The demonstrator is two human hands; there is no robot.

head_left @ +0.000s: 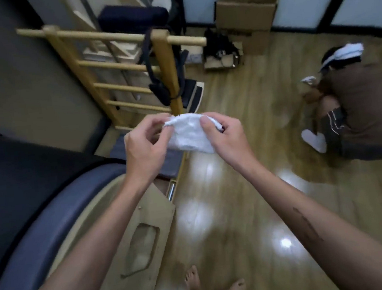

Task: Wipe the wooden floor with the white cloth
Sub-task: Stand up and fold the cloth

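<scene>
A small white cloth (188, 133) hangs in the air at chest height, well above the wooden floor (232, 210). My left hand (145, 145) pinches its upper left edge between thumb and fingers. My right hand (225, 135) grips its right side, thumb on top. The cloth is bunched and partly folded between the two hands. The glossy floor below shows bright light reflections. My bare feet (211, 286) stand at the bottom edge of the view.
A padded barrel and wooden ladder frame (114, 66) stand at the left. Another person (355, 105) crouches on the floor at the right, holding a cloth. Cardboard boxes (247, 12) and a black bag sit by the far wall.
</scene>
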